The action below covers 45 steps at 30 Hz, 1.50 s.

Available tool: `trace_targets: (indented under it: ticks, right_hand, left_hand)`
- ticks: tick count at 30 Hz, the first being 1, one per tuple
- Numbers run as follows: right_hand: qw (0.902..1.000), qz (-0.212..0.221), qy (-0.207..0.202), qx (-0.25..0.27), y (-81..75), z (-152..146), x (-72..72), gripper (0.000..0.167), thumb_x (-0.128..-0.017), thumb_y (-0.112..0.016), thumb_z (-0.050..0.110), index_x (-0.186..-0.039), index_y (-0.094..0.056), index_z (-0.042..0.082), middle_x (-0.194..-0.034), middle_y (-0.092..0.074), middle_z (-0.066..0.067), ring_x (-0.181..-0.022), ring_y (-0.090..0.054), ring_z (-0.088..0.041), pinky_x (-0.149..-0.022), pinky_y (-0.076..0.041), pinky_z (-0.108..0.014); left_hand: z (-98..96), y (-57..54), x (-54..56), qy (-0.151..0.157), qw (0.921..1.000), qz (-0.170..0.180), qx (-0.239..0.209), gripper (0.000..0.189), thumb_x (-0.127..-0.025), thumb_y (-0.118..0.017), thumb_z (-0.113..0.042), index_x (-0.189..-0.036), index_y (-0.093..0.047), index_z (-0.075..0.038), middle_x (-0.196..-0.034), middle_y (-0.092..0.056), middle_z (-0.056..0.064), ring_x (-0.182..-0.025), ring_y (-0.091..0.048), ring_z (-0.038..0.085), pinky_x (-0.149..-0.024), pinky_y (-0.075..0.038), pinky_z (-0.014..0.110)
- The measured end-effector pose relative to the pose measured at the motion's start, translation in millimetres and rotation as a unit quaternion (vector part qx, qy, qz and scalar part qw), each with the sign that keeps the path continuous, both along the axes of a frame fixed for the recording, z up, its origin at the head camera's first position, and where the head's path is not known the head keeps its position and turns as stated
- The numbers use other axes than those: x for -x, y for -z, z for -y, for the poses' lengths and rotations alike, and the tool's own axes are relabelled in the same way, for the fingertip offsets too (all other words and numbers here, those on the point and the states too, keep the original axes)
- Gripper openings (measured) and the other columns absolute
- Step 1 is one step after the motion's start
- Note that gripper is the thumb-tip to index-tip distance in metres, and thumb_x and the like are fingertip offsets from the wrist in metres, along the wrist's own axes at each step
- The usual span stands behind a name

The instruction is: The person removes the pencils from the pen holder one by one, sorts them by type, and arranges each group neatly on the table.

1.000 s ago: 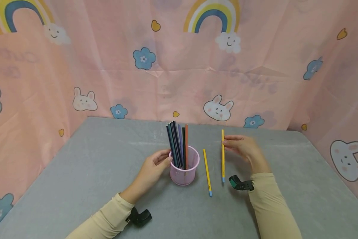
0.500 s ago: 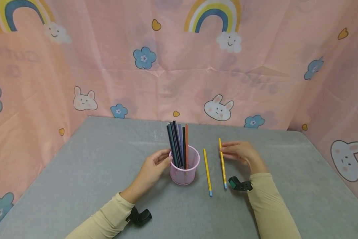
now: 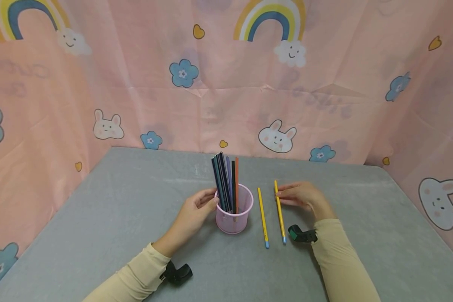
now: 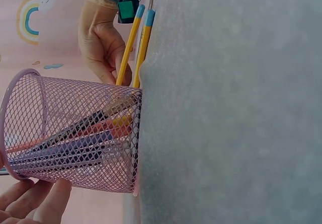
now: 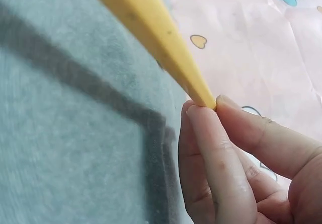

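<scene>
A pink mesh pencil cup (image 3: 231, 224) stands upright on the table, holding several dark, purple and orange pencils (image 3: 224, 184) that lean to its left. My left hand (image 3: 190, 218) holds the cup's left side near the rim, thumb toward the front. To the right of the cup lies a yellow pencil (image 3: 263, 218) with a blue end. Farther right, my right hand (image 3: 302, 196) pinches a second yellow pencil (image 3: 279, 214) near its far end, between thumb and fingertips. In the right wrist view this pencil (image 5: 156, 32) slants over the table, casting a shadow.
The grey table (image 3: 135, 184) extends around the cup on all sides. Behind it hangs a pink curtain (image 3: 226, 100) printed with rainbows, bunnies and flowers. Black wrist cameras sit on both forearms, the right one (image 3: 302, 234) close to the pencil's blue end.
My right hand has come down and left toward the person, bringing its yellow pencil nearer the one on the table; the pencil now tilts much like it. The left hand and cup stay put.
</scene>
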State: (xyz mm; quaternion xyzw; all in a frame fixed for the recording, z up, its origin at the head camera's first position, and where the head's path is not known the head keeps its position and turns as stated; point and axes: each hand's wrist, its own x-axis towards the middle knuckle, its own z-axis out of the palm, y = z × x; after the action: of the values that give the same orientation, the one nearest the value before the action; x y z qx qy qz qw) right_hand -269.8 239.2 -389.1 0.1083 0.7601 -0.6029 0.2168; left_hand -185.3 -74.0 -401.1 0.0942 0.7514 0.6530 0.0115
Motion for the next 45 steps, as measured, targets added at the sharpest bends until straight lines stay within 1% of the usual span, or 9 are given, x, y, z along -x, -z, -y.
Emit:
trace_targets:
  ticks: [7, 13, 19, 23, 29, 36, 41, 45]
  right_hand:
    - [0.9998, 0.001, -0.012, -0.016, 3.9, 3, 0.0, 0.044, -0.094, -0.067, 0.006, -0.134, -0.055, -0.009, -0.091, -0.072, 0.0, -0.08, -0.073, -0.01, -0.079, -0.062, -0.03]
    - [0.9993, 0.002, -0.006, -0.038, 6.1, 7, 0.3, 0.044, -0.093, -0.068, 0.006, -0.133, -0.056, -0.008, -0.097, -0.072, -0.003, -0.078, -0.072, -0.009, -0.078, -0.062, -0.029]
    - [0.9974, -0.005, 0.008, -0.071, 7.2, 15, 0.2, 0.041, -0.091, -0.071, 0.006, -0.128, -0.061, -0.008, -0.102, -0.071, -0.009, -0.075, -0.071, -0.009, -0.075, -0.063, -0.028]
    - [0.9957, -0.015, 0.008, -0.091, 7.1, 20, -0.7, 0.039, -0.09, -0.071, 0.003, -0.126, -0.061, -0.009, -0.102, -0.071, -0.012, -0.073, -0.07, -0.009, -0.073, -0.063, -0.027]
    - [0.9919, -0.021, 0.008, -0.125, 6.3, 24, -1.6, 0.037, -0.09, -0.071, 0.003, -0.124, -0.063, -0.009, -0.099, -0.071, -0.012, -0.069, -0.069, -0.008, -0.069, -0.062, -0.025]
    - [0.9854, -0.031, 0.019, -0.166, 6.3, 30, -3.3, 0.029, -0.088, -0.073, 0.004, -0.114, -0.067, -0.007, -0.095, -0.069, -0.012, -0.067, -0.066, -0.01, -0.066, -0.061, -0.024]
    - [0.984, -0.039, 0.026, -0.172, 7.2, 33, -3.2, 0.025, -0.087, -0.072, -0.001, -0.11, -0.067, -0.009, -0.091, -0.066, -0.012, -0.065, -0.065, -0.01, -0.063, -0.061, -0.024]
    - [0.9849, -0.041, 0.022, -0.166, 7.0, 33, -2.5, 0.026, -0.086, -0.072, -0.003, -0.111, -0.067, -0.01, -0.09, -0.067, -0.012, -0.065, -0.066, -0.01, -0.064, -0.062, -0.024]
  left_hand:
    - [-0.6, 0.0, 0.2, -0.002, 1.0, 0.001, -0.002, 0.041, -0.1, -0.059, -0.012, -0.136, -0.054, 0.006, -0.134, -0.061, 0.025, -0.126, -0.06, 0.036, -0.106, -0.051, 0.042]
    - [-0.7, 0.5, 0.8, -0.002, 1.0, 0.001, -0.001, 0.041, -0.1, -0.059, -0.012, -0.136, -0.054, 0.006, -0.134, -0.061, 0.025, -0.126, -0.059, 0.035, -0.106, -0.051, 0.043]
    - [-0.5, 0.6, 0.4, -0.001, 1.0, 0.001, -0.007, 0.041, -0.1, -0.058, -0.011, -0.137, -0.053, 0.007, -0.135, -0.061, 0.025, -0.126, -0.06, 0.036, -0.105, -0.052, 0.041]
    - [-0.4, 0.3, -0.1, 0.0, 1.0, 0.001, -0.009, 0.041, -0.1, -0.058, -0.01, -0.136, -0.054, 0.007, -0.135, -0.06, 0.025, -0.126, -0.059, 0.036, -0.105, -0.052, 0.041]
    - [-0.8, -0.2, -0.6, -0.001, 1.0, 0.002, -0.005, 0.04, -0.1, -0.058, -0.012, -0.136, -0.054, 0.006, -0.135, -0.061, 0.024, -0.126, -0.059, 0.035, -0.106, -0.051, 0.042]
    - [-1.0, -0.9, -1.3, -0.003, 1.0, 0.0, -0.004, 0.04, -0.1, -0.058, -0.011, -0.136, -0.054, 0.006, -0.134, -0.061, 0.025, -0.125, -0.06, 0.035, -0.106, -0.051, 0.042]
    - [-0.8, 0.0, -0.2, -0.003, 1.0, 0.0, -0.004, 0.04, -0.1, -0.058, -0.011, -0.136, -0.054, 0.006, -0.134, -0.061, 0.025, -0.125, -0.06, 0.035, -0.106, -0.051, 0.042]
    - [-0.5, -0.3, 0.0, -0.001, 1.0, 0.0, -0.003, 0.04, -0.1, -0.058, -0.01, -0.136, -0.054, 0.006, -0.135, -0.061, 0.025, -0.126, -0.06, 0.036, -0.106, -0.051, 0.042]
